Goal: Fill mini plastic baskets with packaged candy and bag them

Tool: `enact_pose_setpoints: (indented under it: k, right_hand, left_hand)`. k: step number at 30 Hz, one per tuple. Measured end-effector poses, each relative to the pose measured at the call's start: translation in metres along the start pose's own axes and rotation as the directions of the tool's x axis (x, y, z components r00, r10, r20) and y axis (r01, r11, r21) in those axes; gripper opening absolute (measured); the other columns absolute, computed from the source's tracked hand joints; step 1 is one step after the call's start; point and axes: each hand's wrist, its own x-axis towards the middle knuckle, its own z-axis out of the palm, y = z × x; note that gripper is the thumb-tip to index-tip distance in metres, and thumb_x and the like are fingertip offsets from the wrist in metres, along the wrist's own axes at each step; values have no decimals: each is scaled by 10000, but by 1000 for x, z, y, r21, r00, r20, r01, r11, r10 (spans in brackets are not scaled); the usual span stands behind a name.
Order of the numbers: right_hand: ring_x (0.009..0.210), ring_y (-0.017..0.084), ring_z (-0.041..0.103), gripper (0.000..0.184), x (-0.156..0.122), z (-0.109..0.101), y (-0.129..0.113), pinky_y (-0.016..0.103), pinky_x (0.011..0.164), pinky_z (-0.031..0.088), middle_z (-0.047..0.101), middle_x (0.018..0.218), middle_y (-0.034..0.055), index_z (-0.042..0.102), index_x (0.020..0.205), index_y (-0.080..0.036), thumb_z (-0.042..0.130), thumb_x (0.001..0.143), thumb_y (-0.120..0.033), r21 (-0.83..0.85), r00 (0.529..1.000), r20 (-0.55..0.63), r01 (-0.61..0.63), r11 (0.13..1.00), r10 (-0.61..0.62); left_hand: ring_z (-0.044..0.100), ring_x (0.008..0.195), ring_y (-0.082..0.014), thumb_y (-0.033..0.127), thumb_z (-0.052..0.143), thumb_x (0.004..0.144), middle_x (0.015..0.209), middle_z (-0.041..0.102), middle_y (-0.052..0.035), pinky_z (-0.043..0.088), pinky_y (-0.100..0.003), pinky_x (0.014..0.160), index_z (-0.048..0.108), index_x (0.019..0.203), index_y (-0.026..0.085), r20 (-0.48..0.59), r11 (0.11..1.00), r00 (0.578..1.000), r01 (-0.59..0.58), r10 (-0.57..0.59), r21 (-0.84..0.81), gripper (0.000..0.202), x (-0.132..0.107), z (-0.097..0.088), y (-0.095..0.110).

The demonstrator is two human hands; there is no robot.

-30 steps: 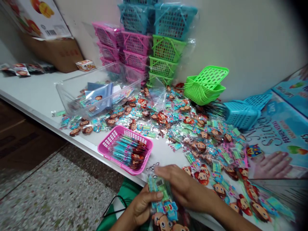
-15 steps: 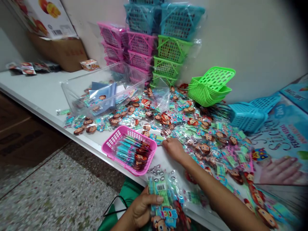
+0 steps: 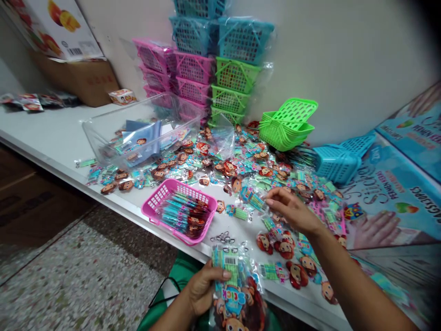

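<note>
The left hand (image 3: 206, 288) clasps a packet stack (image 3: 237, 282) in its grip; the right hand (image 3: 292, 211) pinches a single packet (image 3: 254, 199), with the pink basket (image 3: 155, 200) left of that grip.

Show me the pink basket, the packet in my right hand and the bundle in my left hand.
pink basket (image 3: 155, 202): head view, bare mesh at its left end.
packet (image 3: 253, 198): head view, its striped middle.
bundle (image 3: 230, 270): head view, green label near its top.

Left grip (image 3: 203, 289) and right grip (image 3: 292, 211) end bare forearms; at 6 o'clock, a green garment (image 3: 182, 270) with a thin black cord (image 3: 161, 299).
</note>
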Motion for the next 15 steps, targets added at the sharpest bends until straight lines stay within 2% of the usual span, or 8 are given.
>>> enact_pose_setpoints:
  k: [2,3,4,6,7,8,10,15]
  right_hand:
    - [659,112,551,173,-11,-1,-19,234,604,451,577,764,0,558,881,-200,589,833,-363,35,981,188,42,998,-48]
    - [661,112,552,154,-14,2,-27,230,601,446,583,762,2,577,869,-197,582,838,-348,35,943,327,61,998,-69]
    - [666,112,552,145,-16,8,-34,226,603,441,592,760,6,601,867,-190,569,843,-330,25,877,474,75,997,-78]
    - [639,100,530,151,-15,25,-42,211,587,421,599,730,1,636,904,-170,536,846,-267,-33,705,707,100,994,-48]
    - [617,91,512,164,-12,35,-43,201,573,407,599,714,-6,643,928,-160,524,833,-218,-90,639,769,122,988,-8]
    - [598,83,495,187,-9,45,-44,191,559,392,598,702,-14,645,942,-154,519,805,-168,-157,601,799,156,975,33]
    - [577,76,478,229,-3,61,-43,181,537,359,601,698,-26,642,923,-157,517,738,-106,-301,604,791,249,921,95]
    - [573,117,479,260,-6,82,-46,225,514,273,598,666,-6,596,964,-188,530,716,-146,-577,730,676,434,693,106]
  left_hand:
    - [675,846,-281,46,597,647,932,712,-137,482,-430,829,618,1104,90,29,1000,1000,1,-1,0,460,0,2,1]
    - [674,849,-275,38,599,647,937,712,-129,480,-428,834,615,1111,100,41,1000,999,6,-6,2,468,0,3,2]
    - [675,842,-267,30,604,643,931,714,-121,480,-421,835,616,1111,105,48,1000,999,9,-9,8,474,0,4,2]
    - [678,815,-248,15,614,632,904,717,-110,481,-401,829,621,1097,102,48,1000,999,15,-16,27,473,0,6,3]
    - [679,800,-240,10,618,629,893,718,-109,482,-395,827,623,1091,98,45,999,999,20,-22,36,470,0,6,3]
    - [680,786,-233,10,623,632,887,719,-108,482,-390,825,622,1092,95,43,999,999,26,-28,43,468,0,6,4]
    - [683,776,-224,31,643,655,890,719,-109,481,-384,830,610,1112,99,42,999,998,36,-37,37,463,-2,6,3]
    - [666,922,-265,273,682,755,967,713,-118,458,-404,886,581,1161,122,40,998,998,40,-38,-54,445,-6,0,2]
